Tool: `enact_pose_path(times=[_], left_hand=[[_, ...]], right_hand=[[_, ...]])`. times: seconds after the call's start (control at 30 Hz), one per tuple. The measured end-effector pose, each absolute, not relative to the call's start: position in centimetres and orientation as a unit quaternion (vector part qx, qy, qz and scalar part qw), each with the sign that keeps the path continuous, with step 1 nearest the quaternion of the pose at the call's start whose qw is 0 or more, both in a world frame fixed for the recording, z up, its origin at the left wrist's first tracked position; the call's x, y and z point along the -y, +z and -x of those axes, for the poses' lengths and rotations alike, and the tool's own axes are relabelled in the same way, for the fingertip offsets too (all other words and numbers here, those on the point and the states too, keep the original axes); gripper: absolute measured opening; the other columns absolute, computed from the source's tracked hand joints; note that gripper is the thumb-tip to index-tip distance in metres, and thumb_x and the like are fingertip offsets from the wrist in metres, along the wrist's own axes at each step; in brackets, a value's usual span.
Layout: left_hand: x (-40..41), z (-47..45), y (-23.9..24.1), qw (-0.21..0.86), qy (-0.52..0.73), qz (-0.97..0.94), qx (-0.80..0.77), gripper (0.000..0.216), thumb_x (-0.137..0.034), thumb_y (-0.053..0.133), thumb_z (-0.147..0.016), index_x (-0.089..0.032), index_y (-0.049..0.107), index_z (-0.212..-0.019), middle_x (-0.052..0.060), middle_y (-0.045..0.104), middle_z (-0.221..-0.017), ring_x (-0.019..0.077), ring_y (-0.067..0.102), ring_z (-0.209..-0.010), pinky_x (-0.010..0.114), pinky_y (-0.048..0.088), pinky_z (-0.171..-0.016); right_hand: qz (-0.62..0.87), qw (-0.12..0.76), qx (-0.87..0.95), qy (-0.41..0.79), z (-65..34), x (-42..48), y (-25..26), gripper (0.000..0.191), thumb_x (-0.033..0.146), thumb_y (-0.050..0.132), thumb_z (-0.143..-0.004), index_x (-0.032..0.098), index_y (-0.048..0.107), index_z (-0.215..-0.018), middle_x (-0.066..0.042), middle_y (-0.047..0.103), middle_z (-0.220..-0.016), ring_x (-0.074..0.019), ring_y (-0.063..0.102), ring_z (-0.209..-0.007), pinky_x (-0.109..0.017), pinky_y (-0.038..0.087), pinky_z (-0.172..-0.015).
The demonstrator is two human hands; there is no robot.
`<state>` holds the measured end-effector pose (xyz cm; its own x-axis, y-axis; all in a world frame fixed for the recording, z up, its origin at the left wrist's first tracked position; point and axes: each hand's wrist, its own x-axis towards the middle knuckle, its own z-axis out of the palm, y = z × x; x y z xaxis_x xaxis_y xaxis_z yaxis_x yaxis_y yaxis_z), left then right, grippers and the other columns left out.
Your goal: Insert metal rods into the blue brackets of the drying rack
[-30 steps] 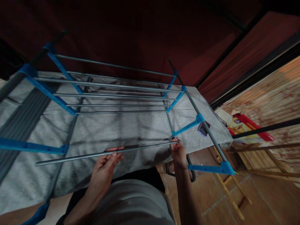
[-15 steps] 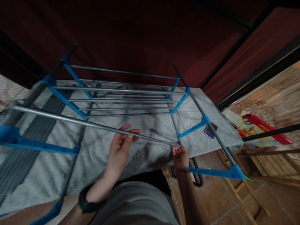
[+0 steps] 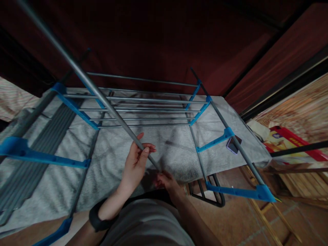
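Observation:
A long grey metal rod slants from the top left down to my hands. My left hand pinches it between thumb and fingers near its lower part. My right hand is closed round the rod's lower end, close to my body. Both hands are above a grey blanket on a bed. A drying rack with grey rails and blue plastic arms stands over the blanket, just beyond my hands. A black band sits on my left wrist.
A phone lies on the blanket's right side under a blue arm. A red and yellow package and wooden slats lie on the tiled floor at right. Dark red wall behind the rack.
The rod has swung from lying across the rack to pointing steeply up to the left. My right hand drew its end away from the rack's right side towards my body.

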<state>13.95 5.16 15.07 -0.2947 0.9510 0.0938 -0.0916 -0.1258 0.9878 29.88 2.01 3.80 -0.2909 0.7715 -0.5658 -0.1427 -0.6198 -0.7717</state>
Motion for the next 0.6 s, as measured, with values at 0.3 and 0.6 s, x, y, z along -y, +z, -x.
enact_pose_path(times=[0.3,0.6], left_hand=[[-4.7,-14.3,14.4,0.438,0.539,-0.469,-0.546,0.044,-0.040,0.062,-0.098,-0.022,0.060,-0.138,-0.002,0.069,-0.090,0.0118,0.063,-0.072,0.027,0.055,-0.074],[-3.6,-11.7,11.7,0.374,0.458,-0.491,-0.639,0.048,-0.046,0.060,-0.091,-0.017,0.070,-0.128,0.002,0.076,-0.088,0.0169,0.066,-0.072,0.031,0.057,-0.072]], right_hand=[[0.433,0.173,0.367,0.805,-27.2,-0.3,3.0,0.037,0.053,0.076,-0.070,0.020,0.072,-0.086,-0.003,0.073,-0.079,-0.0156,0.061,-0.070,-0.030,0.043,-0.068],[0.473,0.257,0.312,0.783,-28.7,-1.7,3.2,0.053,0.060,0.086,-0.064,0.019,0.073,-0.093,-0.003,0.075,-0.077,-0.0171,0.064,-0.065,-0.032,0.049,-0.066]])
